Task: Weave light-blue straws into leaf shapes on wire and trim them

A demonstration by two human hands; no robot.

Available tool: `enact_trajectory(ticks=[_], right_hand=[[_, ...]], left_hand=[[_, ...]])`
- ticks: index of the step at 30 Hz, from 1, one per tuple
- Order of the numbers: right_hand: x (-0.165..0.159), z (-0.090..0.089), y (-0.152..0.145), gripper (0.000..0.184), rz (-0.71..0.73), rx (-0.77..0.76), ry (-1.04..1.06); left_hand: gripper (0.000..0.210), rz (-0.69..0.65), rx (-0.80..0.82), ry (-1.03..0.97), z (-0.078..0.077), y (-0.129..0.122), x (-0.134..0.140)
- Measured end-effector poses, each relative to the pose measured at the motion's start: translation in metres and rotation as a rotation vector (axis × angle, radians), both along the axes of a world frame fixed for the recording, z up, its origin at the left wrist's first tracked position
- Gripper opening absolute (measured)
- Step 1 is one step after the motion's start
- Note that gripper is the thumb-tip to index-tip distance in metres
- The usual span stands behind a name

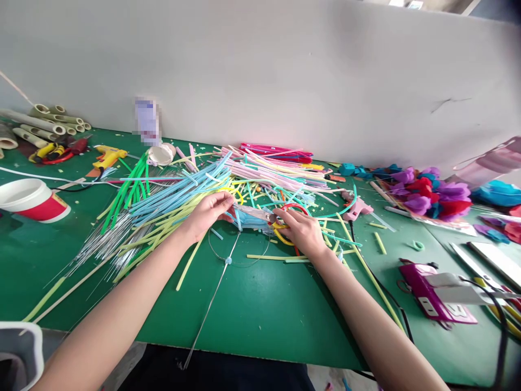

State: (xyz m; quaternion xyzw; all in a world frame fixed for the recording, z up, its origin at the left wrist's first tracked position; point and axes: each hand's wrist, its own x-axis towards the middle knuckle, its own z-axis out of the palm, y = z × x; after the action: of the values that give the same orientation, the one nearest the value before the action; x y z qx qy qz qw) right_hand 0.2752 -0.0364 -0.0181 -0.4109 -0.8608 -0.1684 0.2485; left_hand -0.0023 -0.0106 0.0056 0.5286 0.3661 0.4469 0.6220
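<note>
My right hand [300, 231] grips a pair of scissors [257, 213] with red and yellow handles, its blades pointing left. At the blade tips my left hand [211, 214] is closed, thumb and finger pinching a short light blue strip [238, 220]. Just below the strip is a thin wire stem [214, 293] with a small blue piece [228, 260] on it, lying towards the table's front edge. A thin wire loop crosses the stem. Whether the blades touch the strip I cannot tell. Behind both hands lie piled light blue strips [179, 190] and pink strips [268, 174].
A yellow glue gun [109, 157] and a paper cup [35, 200] stand left. Bamboo tubes [52, 122] lie far left. On the right are a pink glue gun [357, 206], coloured petals [431, 190], a purple power strip [431, 296] and cables. A grey wall [260, 76] closes the back.
</note>
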Motion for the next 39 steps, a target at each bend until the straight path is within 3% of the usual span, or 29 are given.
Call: enact_trajectory(ticks=[14, 26, 39], right_hand=[[-0.0028, -0.0003, -0.0002, 0.026, -0.014, 0.051, -0.005], [-0.0022, -0.0024, -0.0012, 0.029, -0.072, -0.127, 0.004], [-0.0015, -0.0022, -0.0019, 0.027, -0.023, -0.122, 0.071]], left_hand=[[0.035, 0.010, -0.037, -0.019, -0.0023, 0.0007, 0.0004], [0.034, 0.006, -0.038, -0.016, -0.0011, 0.0007, 0.0005], [0.032, -0.012, -0.030, -0.011, -0.0003, -0.0007, -0.0005]])
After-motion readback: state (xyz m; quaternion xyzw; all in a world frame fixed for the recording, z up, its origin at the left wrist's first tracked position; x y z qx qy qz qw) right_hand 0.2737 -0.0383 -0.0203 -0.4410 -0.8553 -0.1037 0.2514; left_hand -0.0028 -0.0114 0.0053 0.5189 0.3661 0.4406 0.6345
